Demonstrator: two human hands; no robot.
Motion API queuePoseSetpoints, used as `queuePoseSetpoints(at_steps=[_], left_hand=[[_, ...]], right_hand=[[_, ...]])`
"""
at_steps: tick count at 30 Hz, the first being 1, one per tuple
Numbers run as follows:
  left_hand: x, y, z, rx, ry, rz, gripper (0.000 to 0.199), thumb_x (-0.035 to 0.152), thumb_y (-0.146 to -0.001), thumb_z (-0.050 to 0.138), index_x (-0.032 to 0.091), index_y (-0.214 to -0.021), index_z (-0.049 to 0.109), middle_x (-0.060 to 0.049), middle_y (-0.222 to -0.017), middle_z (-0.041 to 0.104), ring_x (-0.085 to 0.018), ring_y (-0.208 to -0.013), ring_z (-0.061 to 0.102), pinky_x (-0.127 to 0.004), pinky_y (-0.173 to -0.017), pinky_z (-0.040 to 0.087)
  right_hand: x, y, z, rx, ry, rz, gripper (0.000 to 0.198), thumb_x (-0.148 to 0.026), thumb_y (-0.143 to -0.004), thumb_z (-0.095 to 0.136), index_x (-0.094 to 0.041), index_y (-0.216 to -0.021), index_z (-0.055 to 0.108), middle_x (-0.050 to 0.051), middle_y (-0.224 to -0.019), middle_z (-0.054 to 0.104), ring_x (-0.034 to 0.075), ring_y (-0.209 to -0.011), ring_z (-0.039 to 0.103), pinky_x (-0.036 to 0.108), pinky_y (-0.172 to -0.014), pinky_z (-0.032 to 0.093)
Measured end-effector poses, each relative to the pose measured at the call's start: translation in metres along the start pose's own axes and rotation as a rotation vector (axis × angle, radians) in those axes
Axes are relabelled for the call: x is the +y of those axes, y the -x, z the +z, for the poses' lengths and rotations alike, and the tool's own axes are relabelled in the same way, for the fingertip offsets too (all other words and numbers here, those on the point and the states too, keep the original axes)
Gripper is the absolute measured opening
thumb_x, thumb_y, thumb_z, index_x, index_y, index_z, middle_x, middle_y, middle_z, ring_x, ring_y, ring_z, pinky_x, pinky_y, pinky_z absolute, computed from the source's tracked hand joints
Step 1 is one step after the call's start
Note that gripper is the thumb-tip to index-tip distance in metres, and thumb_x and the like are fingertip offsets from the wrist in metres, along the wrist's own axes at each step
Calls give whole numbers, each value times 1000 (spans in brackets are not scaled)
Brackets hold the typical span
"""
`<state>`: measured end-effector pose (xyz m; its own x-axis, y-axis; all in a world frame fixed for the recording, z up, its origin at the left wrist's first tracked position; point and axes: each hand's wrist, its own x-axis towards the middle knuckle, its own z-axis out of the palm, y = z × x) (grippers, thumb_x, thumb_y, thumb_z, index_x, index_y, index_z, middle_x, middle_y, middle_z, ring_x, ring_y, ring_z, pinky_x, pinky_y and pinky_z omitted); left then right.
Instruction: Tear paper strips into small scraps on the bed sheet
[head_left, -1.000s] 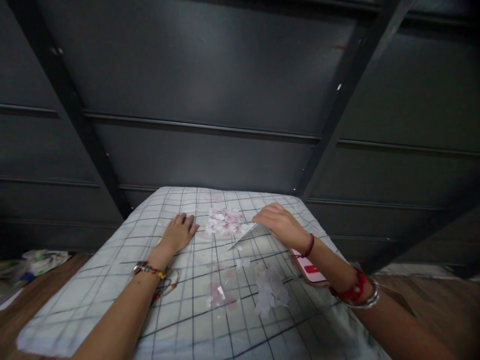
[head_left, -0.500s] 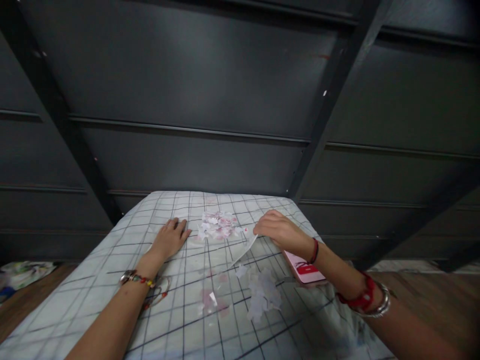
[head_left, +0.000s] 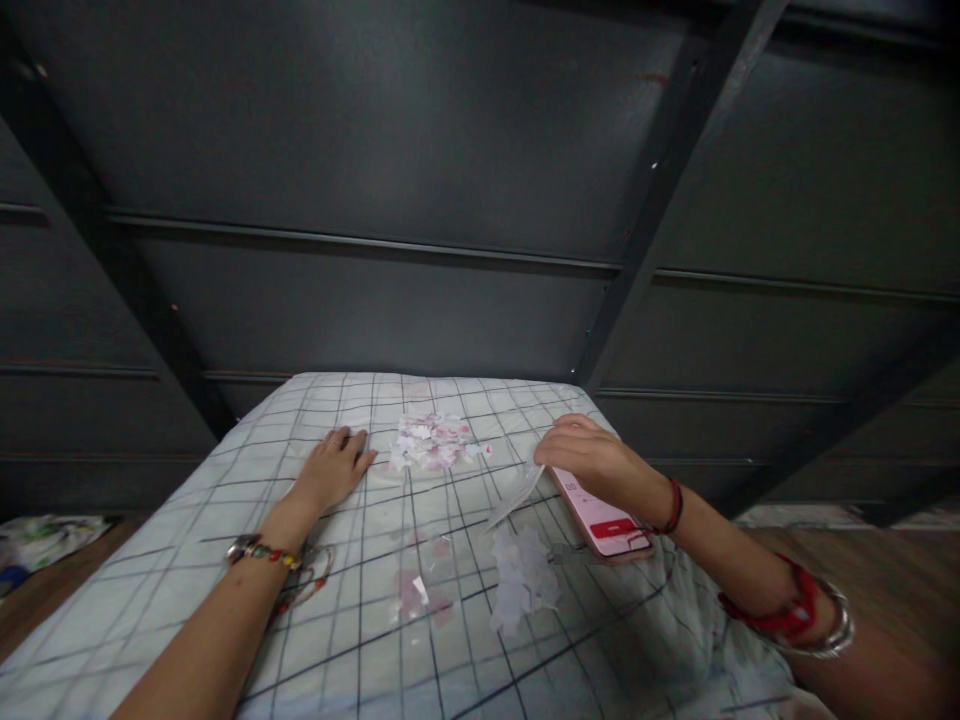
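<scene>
From where I stand, the right hand (head_left: 589, 455) has its fingertips pinched together on the upper end of a thin, translucent white strip (head_left: 516, 495), which slants down and toward the left over the checked cloth (head_left: 337, 640); I can't tell whether its lower end touches the fabric. That hand is over the far end of a phone (head_left: 611, 525) with a pink screen and a red bar, lying on the cloth.

The left hand (head_left: 332, 468) rests palm down, its grip loose and holding nothing, fingers a little apart. Just beside it, between the two hands, sits a heap of white and pink scraps (head_left: 431, 445). Nearer the person, below the strip, is a pile of pale scraps (head_left: 521, 580), and to its left lie a few pink-tinted clear pieces (head_left: 424, 597). A beaded bracelet (head_left: 266, 553) circles the left wrist. Dark panels (head_left: 375, 310) stand behind the cloth.
</scene>
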<state>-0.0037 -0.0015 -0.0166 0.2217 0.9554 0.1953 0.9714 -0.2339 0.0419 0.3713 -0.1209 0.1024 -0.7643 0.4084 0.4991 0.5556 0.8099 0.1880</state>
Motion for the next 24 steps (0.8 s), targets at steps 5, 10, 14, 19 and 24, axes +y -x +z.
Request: queuePoseSetpoints(at_steps=[5, 10, 14, 19, 24], left_hand=[[-3, -1, 4, 17, 30, 5, 50, 43, -93, 34, 19, -131, 56, -12, -135, 59, -28, -133, 46, -44, -109, 38], [-4, -1, 3, 28, 49, 20, 48, 43, -93, 36, 21, -131, 56, -11, -134, 60, -28, -132, 47, -45, -108, 39], [-3, 0, 3, 3, 6, -9, 52, 42, -94, 35, 16, -135, 53, -15, -140, 55, -29, -135, 45, -44, -111, 37], [-3, 0, 6, 47, 0, -11, 49, 39, -93, 38, 18, -133, 56, -14, -138, 57, -29, -133, 47, -44, -110, 38], [-2, 1, 4, 21, -25, -29, 51, 40, -95, 35, 16, -136, 53, -16, -141, 54, -28, -135, 46, -43, -111, 37]], right_hand=[[-1, 6, -9, -39, -92, 44, 31, -1, -93, 40, -22, -88, 63, -1, -83, 71, 11, -77, 64, 31, -89, 47], [5, 0, -3, 35, 17, 61, 28, -4, -93, 43, -21, -92, 66, 2, -84, 72, 15, -80, 64, 35, -89, 47], [6, -1, 2, -7, 94, 28, 28, -3, -93, 43, -19, -89, 66, 2, -80, 71, 15, -76, 64, 34, -86, 48], [2, 10, -3, -4, -3, 5, 31, 2, -89, 43, -20, -94, 65, 1, -86, 73, 13, -78, 65, 35, -89, 49], [6, -2, 0, 101, 30, 38, 27, -4, -93, 44, -20, -93, 66, 3, -84, 73, 15, -79, 66, 35, -86, 50]])
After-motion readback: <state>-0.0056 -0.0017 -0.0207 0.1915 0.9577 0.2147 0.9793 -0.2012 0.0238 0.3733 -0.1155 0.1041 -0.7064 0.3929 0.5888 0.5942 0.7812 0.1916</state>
